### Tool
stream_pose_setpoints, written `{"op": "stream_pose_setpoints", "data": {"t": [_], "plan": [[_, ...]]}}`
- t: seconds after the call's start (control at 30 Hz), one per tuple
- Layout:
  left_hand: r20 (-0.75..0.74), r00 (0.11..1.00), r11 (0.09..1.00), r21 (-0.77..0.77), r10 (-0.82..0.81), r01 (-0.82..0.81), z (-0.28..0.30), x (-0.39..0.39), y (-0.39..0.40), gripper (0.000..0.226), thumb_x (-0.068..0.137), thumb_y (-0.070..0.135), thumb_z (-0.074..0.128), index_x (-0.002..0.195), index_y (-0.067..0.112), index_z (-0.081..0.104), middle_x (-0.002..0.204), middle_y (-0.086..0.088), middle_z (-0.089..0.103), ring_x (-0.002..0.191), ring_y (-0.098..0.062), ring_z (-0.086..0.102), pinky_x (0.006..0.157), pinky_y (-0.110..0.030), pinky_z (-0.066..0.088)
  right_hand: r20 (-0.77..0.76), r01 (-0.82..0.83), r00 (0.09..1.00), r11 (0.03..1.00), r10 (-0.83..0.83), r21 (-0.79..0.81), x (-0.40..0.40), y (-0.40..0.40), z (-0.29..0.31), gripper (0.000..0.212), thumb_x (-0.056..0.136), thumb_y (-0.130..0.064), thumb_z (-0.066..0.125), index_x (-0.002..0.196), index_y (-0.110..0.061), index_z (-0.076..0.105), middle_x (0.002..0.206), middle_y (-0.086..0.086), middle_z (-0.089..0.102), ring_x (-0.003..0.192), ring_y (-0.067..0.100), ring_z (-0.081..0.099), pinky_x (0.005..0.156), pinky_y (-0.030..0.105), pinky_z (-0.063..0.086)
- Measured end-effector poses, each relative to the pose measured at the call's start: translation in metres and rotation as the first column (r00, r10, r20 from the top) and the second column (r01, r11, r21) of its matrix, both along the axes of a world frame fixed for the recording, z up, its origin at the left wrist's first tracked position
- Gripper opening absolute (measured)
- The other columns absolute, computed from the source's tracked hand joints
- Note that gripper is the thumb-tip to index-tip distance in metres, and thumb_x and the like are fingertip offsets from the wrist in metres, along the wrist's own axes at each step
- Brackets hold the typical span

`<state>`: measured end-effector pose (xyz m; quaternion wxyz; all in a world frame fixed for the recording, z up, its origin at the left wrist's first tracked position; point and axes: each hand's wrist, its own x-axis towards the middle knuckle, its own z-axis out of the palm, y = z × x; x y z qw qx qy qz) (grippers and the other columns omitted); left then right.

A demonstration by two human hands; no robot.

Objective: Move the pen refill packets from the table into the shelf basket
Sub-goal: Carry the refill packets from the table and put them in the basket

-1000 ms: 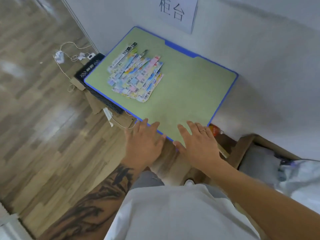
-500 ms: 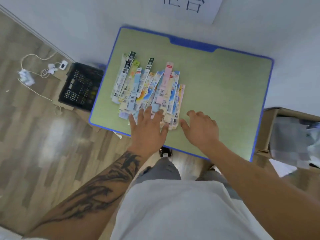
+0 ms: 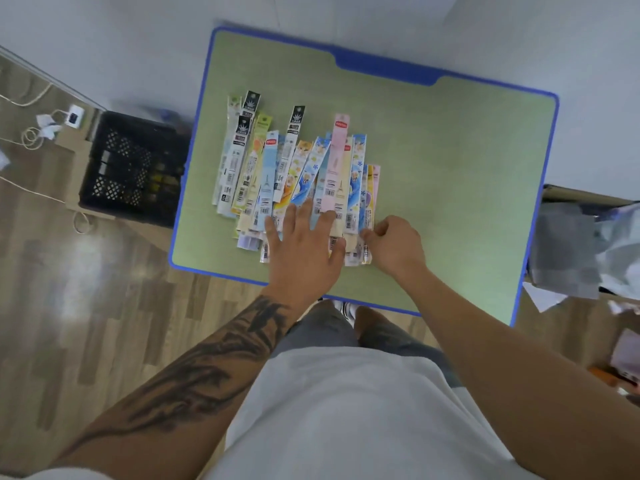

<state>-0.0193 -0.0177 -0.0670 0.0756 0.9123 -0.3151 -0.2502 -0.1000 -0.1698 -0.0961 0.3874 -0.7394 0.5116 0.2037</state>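
2 hands are seen over the green worktop (image 3: pixel 450 174) at frame centre. Pen refill packets (image 3: pixel 298 174) are fanned in an overlapping pile on its left half. The left hand (image 3: pixel 304 251) is laid flat on the pile's lower end, fingers (image 3: pixel 304 211) straight and spread. The right hand (image 3: pixel 394 247) is curled at the pile's lower right edge, pinching a packet there. A black crate (image 3: pixel 131 168) is seen on the floor at left.

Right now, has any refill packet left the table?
No: the refill packets all lie on the green table, under the left hand.
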Motion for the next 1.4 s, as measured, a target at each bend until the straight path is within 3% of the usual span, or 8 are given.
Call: {"op": "stream_pose_setpoints", "data": {"t": [0.23,0.3,0.43,0.53,0.63,0.83,1.07,1.4], "plan": [[-0.022,0.999,0.993,-0.107,0.038,-0.041,0.015,0.0,-0.01,0.048,0.1,0.049,0.049,0.143,0.029,0.055,0.153,-0.007,0.049,0.14,-0.031,0.044,0.114,-0.053,0.029,0.189,0.234,0.947,0.962,-0.258,0.142,-0.02,-0.005,0.019,0.03,0.095,-0.031,0.073,0.077,-0.012,0.057,0.068,0.002,0.06,0.062,0.019,0.052,0.061,0.032,0.043],[-0.223,0.97,0.979,-0.151,0.101,-0.136,0.021,0.001,-0.02,0.042,0.101,0.049,0.053,0.138,0.029,0.059,0.135,-0.002,0.062,0.121,-0.026,0.059,0.104,-0.045,0.043,0.243,0.277,0.914,0.937,-0.325,0.211,-0.027,-0.005,0.035,0.031,0.095,-0.031,0.075,0.077,-0.013,0.057,0.069,0.011,0.064,0.062,0.019,0.053,0.062,0.034,0.045],[-0.711,0.626,0.834,-0.102,0.32,-0.543,0.035,0.003,-0.042,0.032,0.097,0.047,0.068,0.116,0.023,0.071,0.101,0.006,0.073,0.088,-0.011,0.067,0.078,-0.027,0.053,0.315,0.234,0.883,0.908,-0.347,0.347,-0.036,0.003,0.07,0.024,0.095,-0.025,0.075,0.085,-0.008,0.06,0.073,0.011,0.071,0.062,0.014,0.057,0.059,0.03,0.049],[-0.847,0.378,0.726,0.014,0.374,-0.688,0.041,0.001,-0.044,0.009,0.094,0.03,0.076,0.093,0.022,0.072,0.082,0.011,0.074,0.077,-0.006,0.067,0.07,-0.019,0.05,0.327,0.174,0.89,0.9,-0.317,0.4,-0.039,0.008,0.08,0.022,0.096,-0.023,0.073,0.093,-0.003,0.064,0.071,0.0,0.07,0.06,0.008,0.059,0.055,0.024,0.049],[-0.873,0.251,0.642,0.088,0.417,-0.762,0.039,0.001,-0.037,0.007,0.093,0.026,0.078,0.089,0.023,0.072,0.079,0.01,0.074,0.076,-0.011,0.066,0.079,-0.033,0.051,0.293,0.15,0.914,0.906,-0.279,0.396,-0.04,0.007,0.075,0.017,0.099,-0.025,0.068,0.094,-0.008,0.069,0.072,-0.005,0.072,0.059,0.004,0.061,0.056,0.021,0.05],[-0.822,0.244,0.599,0.142,0.515,-0.788,0.035,-0.005,-0.021,0.007,0.095,0.024,0.075,0.089,0.019,0.073,0.08,0.006,0.073,0.077,-0.018,0.063,0.077,-0.033,0.054,0.165,0.118,0.978,0.992,-0.124,0.049,-0.014,-0.014,0.027,0.022,0.1,-0.038,0.063,0.095,-0.017,0.067,0.088,-0.006,0.069,0.075,0.013,0.062,0.07,0.03,0.044],[-0.827,0.249,0.62,0.145,0.504,-0.771,0.031,-0.018,-0.015,0.006,0.096,0.022,0.073,0.093,0.018,0.074,0.086,-0.001,0.072,0.081,-0.02,0.061,0.078,-0.035,0.054,-0.013,0.101,0.995,0.992,-0.102,-0.08,0.012,-0.01,-0.002,0.024,0.098,-0.04,0.061,0.096,-0.018,0.069,0.091,0.003,0.071,0.081,0.027,0.067,0.067,0.034,0.049],[-0.832,0.271,0.659,0.142,0.483,-0.739,0.017,-0.031,-0.013,0.009,0.097,0.021,0.072,0.096,0.013,0.075,0.086,-0.002,0.073,0.08,-0.023,0.063,0.085,-0.047,0.058,0.055,0.181,0.981,0.982,-0.184,0.047,0.01,-0.018,-0.004,0.02,0.098,-0.021,0.058,0.08,-0.012,0.059,0.08,0.005,0.063,0.077,0.027,0.06,0.055,0.028,0.038]]}}
